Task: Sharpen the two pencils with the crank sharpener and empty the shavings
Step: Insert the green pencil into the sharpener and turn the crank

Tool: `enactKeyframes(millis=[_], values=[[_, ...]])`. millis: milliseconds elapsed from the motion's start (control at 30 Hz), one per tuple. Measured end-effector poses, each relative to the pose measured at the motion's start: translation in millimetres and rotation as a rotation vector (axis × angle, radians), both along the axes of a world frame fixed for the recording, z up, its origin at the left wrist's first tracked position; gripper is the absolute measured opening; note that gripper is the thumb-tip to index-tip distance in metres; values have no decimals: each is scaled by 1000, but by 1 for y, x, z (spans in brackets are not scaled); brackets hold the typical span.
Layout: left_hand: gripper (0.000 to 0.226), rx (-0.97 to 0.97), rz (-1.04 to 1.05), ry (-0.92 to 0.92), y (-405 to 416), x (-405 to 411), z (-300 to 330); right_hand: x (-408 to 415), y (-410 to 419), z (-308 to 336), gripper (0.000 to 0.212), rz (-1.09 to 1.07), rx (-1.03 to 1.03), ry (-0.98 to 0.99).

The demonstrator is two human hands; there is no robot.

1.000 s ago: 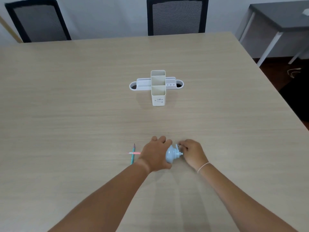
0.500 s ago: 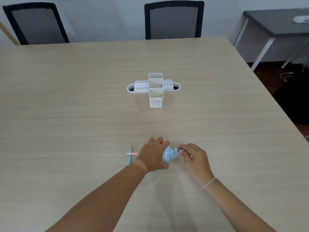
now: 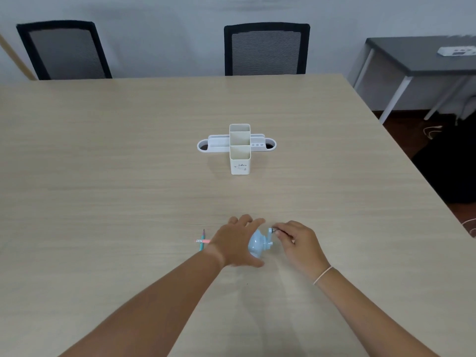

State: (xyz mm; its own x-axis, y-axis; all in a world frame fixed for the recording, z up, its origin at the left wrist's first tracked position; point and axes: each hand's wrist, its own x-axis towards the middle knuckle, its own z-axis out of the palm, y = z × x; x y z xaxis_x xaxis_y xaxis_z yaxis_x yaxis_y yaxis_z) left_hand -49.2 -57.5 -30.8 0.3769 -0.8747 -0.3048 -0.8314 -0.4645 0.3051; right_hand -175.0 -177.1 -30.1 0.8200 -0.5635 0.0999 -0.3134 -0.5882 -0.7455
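The left hand (image 3: 238, 242) grips the blue crank sharpener (image 3: 257, 245) on the table (image 3: 128, 189). The right hand (image 3: 300, 240) pinches its crank handle (image 3: 273, 230). A pink pencil (image 3: 203, 241) crosses a teal pencil (image 3: 202, 240) just left. Farther off stands a white organizer (image 3: 239, 149).

Small dark lettering on the front of the white desk organizer (image 3: 240, 164) is too tiny to read.
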Motion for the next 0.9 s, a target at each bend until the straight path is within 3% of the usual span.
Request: enactKeyframes(millis=[233,400,600,767,900], values=[[95,-56,48,45,15,20,14,1,6,18,25,-66,-148,-62],[87,17,94,109,37,40,20,13,31,32,37,158,-166,23],[51,34,142,113,51,47,13,37,50,20,44,339,-191,276],[28,-10,159,112,50,40,10,48,51,15,46,350,-210,357],[49,5,197,97,50,38,8,49,51,13,38,345,-207,370]])
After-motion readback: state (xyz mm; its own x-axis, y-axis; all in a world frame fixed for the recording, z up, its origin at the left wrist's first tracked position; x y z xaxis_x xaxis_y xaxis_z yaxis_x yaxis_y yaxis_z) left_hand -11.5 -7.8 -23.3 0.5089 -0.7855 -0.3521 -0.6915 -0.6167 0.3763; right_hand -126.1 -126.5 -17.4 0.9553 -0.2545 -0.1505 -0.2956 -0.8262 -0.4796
